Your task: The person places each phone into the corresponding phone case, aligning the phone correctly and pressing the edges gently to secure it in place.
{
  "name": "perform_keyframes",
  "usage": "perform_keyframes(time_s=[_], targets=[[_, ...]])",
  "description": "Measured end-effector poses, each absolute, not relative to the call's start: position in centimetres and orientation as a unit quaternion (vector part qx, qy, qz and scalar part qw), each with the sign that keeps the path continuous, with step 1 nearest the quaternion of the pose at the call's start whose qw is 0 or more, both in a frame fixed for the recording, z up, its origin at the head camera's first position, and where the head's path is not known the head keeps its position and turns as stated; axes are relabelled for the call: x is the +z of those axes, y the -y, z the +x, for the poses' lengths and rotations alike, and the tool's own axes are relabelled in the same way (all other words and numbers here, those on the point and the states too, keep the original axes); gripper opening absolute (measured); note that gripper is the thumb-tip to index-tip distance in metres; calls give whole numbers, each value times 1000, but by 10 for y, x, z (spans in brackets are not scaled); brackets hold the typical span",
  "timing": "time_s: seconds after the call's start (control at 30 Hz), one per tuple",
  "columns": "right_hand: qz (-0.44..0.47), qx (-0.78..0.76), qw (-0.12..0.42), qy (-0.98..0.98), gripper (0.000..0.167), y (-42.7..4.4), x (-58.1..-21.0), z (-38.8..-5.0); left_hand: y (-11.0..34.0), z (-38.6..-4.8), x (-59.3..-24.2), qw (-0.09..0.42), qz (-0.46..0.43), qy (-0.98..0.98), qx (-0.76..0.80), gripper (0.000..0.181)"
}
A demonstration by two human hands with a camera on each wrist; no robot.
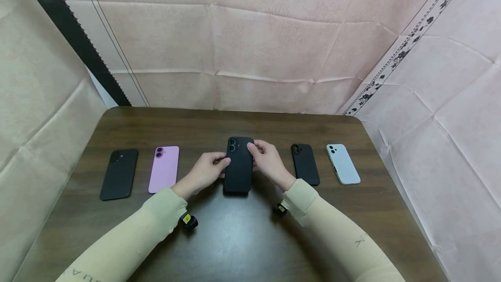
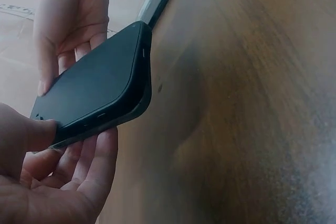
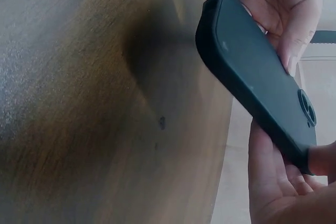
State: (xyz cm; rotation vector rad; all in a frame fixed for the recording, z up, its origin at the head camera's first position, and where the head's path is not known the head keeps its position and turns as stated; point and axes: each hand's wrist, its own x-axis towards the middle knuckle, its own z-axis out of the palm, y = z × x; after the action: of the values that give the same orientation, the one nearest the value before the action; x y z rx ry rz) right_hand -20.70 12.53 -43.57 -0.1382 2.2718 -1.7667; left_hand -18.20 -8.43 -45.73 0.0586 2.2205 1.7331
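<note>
Between both hands, over the middle of the table, is a black phone in a black case (image 1: 239,169), back side up and tilted, with two camera lenses near its top. My left hand (image 1: 204,171) grips its left edge, thumb on the back and fingers underneath. On the opposite edge, near the top, my right hand (image 1: 271,162) pinches it with the thumb on the back. The left wrist view shows a layered rim along the cased phone (image 2: 100,77). In the right wrist view its lower end (image 3: 226,30) hangs above the table.
Left of the hands lie a dark phone (image 1: 119,175) and a purple phone (image 1: 164,169). To the right are a black phone-shaped piece (image 1: 306,166) and a light blue one (image 1: 343,164); whether these are cases or phones I cannot tell. Pale cloth (image 1: 250,55) hangs behind the wooden table (image 1: 219,247).
</note>
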Motion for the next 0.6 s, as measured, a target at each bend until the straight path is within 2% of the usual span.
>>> perform_keyframes(time_s=[0.23,0.4,0.6], targets=[[-73,-578,117,-804,26,-127,-437,-209,83,-183,-454,153,27,-788,596,39],[-69,-585,117,-800,25,-126,-431,-210,86,-186,-448,149,21,-783,603,47],[-86,-597,138,-786,24,-124,-427,-208,90,-193,-438,119,10,-752,648,44]])
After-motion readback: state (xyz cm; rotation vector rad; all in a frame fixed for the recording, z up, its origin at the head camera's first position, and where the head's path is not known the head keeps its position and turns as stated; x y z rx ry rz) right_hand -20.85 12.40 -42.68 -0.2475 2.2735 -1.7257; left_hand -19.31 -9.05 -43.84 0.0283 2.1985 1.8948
